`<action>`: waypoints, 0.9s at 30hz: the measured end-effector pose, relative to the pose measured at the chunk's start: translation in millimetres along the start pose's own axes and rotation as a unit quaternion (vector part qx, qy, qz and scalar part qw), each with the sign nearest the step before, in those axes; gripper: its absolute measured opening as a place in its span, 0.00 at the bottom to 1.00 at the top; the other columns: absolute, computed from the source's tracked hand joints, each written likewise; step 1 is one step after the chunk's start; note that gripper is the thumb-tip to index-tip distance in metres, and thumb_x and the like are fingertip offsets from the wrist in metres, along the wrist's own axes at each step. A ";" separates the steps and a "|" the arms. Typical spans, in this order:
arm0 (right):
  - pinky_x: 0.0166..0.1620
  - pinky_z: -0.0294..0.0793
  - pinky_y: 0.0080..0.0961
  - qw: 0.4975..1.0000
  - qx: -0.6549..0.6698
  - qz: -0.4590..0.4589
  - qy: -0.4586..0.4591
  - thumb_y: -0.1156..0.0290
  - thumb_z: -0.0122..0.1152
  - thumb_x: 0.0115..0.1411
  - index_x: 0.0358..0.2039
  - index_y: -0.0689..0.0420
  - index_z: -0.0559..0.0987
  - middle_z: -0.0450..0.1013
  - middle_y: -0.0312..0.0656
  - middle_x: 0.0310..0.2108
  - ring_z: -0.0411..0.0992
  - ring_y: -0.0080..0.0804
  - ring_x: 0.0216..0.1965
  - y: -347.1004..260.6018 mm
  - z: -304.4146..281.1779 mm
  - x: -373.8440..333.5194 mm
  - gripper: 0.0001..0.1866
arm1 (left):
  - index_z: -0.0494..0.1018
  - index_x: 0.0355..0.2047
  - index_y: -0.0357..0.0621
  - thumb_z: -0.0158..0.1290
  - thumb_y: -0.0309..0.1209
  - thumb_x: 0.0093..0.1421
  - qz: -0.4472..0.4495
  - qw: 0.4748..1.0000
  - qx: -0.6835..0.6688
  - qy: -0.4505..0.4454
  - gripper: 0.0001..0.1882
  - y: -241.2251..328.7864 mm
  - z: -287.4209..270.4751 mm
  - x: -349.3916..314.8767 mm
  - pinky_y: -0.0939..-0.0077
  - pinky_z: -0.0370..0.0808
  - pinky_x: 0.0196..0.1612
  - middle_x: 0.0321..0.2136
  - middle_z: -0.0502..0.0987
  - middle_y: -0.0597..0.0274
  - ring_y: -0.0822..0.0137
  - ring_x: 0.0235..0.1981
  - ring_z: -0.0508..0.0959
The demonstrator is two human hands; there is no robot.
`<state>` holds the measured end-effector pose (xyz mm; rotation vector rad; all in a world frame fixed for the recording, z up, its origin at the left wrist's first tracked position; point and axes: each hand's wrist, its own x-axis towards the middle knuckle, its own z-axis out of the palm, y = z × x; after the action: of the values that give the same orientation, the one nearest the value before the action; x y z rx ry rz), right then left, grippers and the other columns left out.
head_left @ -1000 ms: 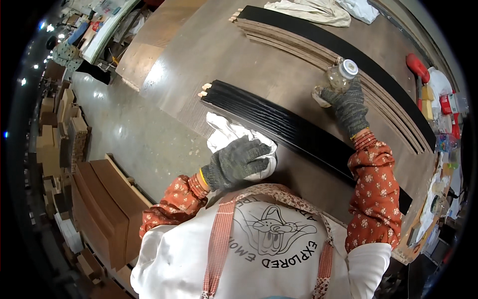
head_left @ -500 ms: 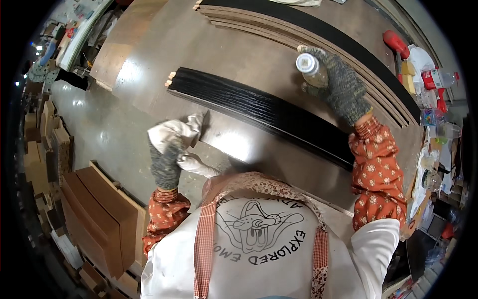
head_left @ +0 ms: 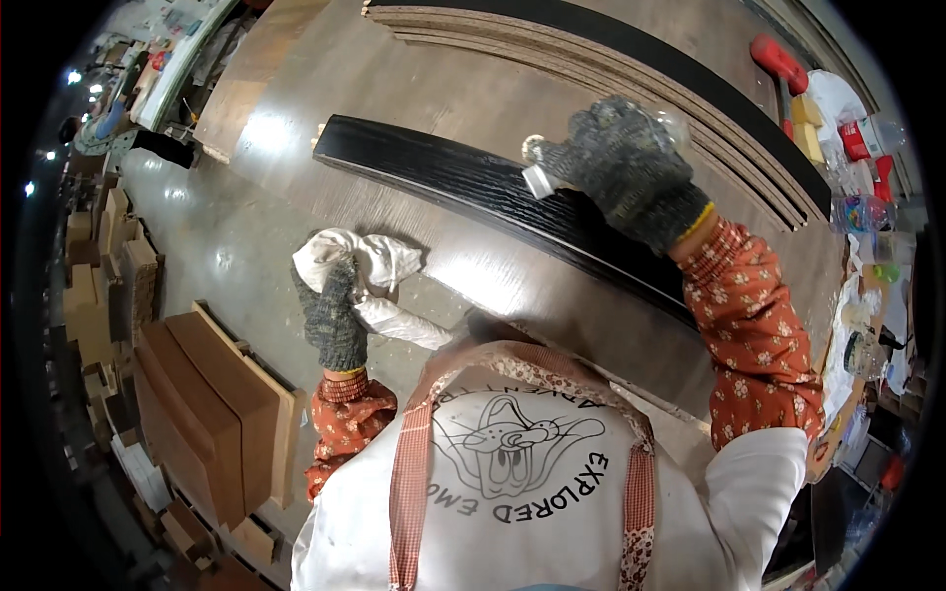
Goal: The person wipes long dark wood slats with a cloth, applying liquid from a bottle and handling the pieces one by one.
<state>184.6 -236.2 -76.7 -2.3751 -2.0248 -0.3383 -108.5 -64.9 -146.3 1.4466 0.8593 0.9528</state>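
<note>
My left hand (head_left: 335,313), in a grey knitted glove, is closed round a bunched white cloth (head_left: 389,264) beside the table's near edge. Part of that cloth hangs down toward my apron. My right hand (head_left: 631,172), gloved the same way, grips a small clear bottle (head_left: 672,128) tipped over on its side. The bottle's white cap (head_left: 539,181) points down to the left, just above a black wood-grained board (head_left: 424,163). Most of the bottle is hidden behind the glove. The board lies slantwise across the table, with light dowel ends at its left end.
Beyond it, a stack of black-topped boards (head_left: 552,59) with bare edges lies on the brown table (head_left: 296,182). At the right are a red tool (head_left: 778,64), a yellow sponge (head_left: 806,128) and several plastic bottles. Brown panels (head_left: 207,424) stand on the floor at lower left.
My right hand has moved left and toward me, over the near black board, tipping the bottle from upright to lying sideways. My left hand with the cloth has shifted slightly right.
</note>
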 end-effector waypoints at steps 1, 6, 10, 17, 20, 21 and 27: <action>0.39 0.75 0.38 0.999 0.000 0.002 -0.044 0.63 0.53 0.59 0.38 0.46 0.80 0.75 0.42 0.33 0.75 0.42 0.38 1.0 1.5 6.5 0.10 | 0.66 0.50 0.40 0.52 0.30 0.58 0.000 0.999 0.017 0.034 0.20 -2.0 -3.0 -2.0 0.76 0.68 0.49 0.42 0.71 0.63 0.71 0.42 0.71; 0.43 0.73 0.41 0.998 0.017 -0.015 -0.057 0.64 0.56 0.58 0.38 0.52 0.80 0.75 0.42 0.35 0.74 0.42 0.41 14.8 -8.7 -2.1 0.11 | 0.67 0.52 0.40 0.53 0.30 0.58 -0.035 0.996 -0.014 0.077 0.21 2.7 -24.9 -1.0 0.76 0.68 0.50 0.43 0.73 0.63 0.71 0.44 0.72; 0.52 0.70 0.34 0.977 0.201 0.053 -0.052 0.62 0.56 0.58 0.52 0.57 0.72 0.73 0.47 0.43 0.72 0.41 0.47 28.7 15.0 -1.9 0.22 | 0.67 0.55 0.40 0.47 0.30 0.64 -0.032 0.994 0.027 0.098 0.19 -4.5 -56.6 -8.9 0.71 0.67 0.56 0.54 0.69 0.57 0.64 0.54 0.70; 0.60 0.64 0.33 0.932 0.287 0.200 0.097 0.50 0.65 0.50 0.59 0.60 0.62 0.68 0.51 0.52 0.67 0.43 0.54 78.3 46.9 -15.2 0.41 | 0.64 0.53 0.39 0.46 0.30 0.64 0.306 0.913 0.261 0.069 0.17 37.1 12.3 38.0 0.67 0.70 0.54 0.46 0.71 0.56 0.61 0.50 0.71; 0.59 0.65 0.34 0.924 0.316 0.193 0.093 0.49 0.68 0.48 0.59 0.57 0.61 0.68 0.50 0.52 0.66 0.45 0.55 89.2 60.3 -20.2 0.43 | 0.65 0.53 0.40 0.47 0.29 0.64 0.211 0.964 -0.064 -0.150 0.17 51.6 71.2 36.0 0.66 0.73 0.52 0.48 0.71 0.51 0.59 0.51 0.72; 0.59 0.65 0.35 0.893 0.380 0.208 0.120 0.51 0.68 0.48 0.59 0.56 0.61 0.68 0.50 0.51 0.66 0.47 0.55 87.5 66.7 -19.0 0.43 | 0.66 0.53 0.41 0.48 0.31 0.63 0.187 0.956 -0.078 -0.212 0.18 60.4 91.5 24.5 0.65 0.72 0.52 0.49 0.70 0.50 0.59 0.51 0.71; 0.54 0.68 0.38 0.883 0.334 0.327 0.046 0.59 0.66 0.51 0.64 0.55 0.55 0.70 0.52 0.50 0.69 0.49 0.51 48.1 12.1 -55.0 0.43 | 0.71 0.50 0.39 0.51 0.45 0.58 0.491 0.702 0.412 -0.310 0.26 34.2 183.0 -33.5 0.55 0.63 0.58 0.47 0.71 0.49 0.57 0.50 0.71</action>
<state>225.5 -296.2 -91.0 -2.2970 -0.9407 0.2251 45.0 -172.0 -119.8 2.9418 -0.1664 0.6727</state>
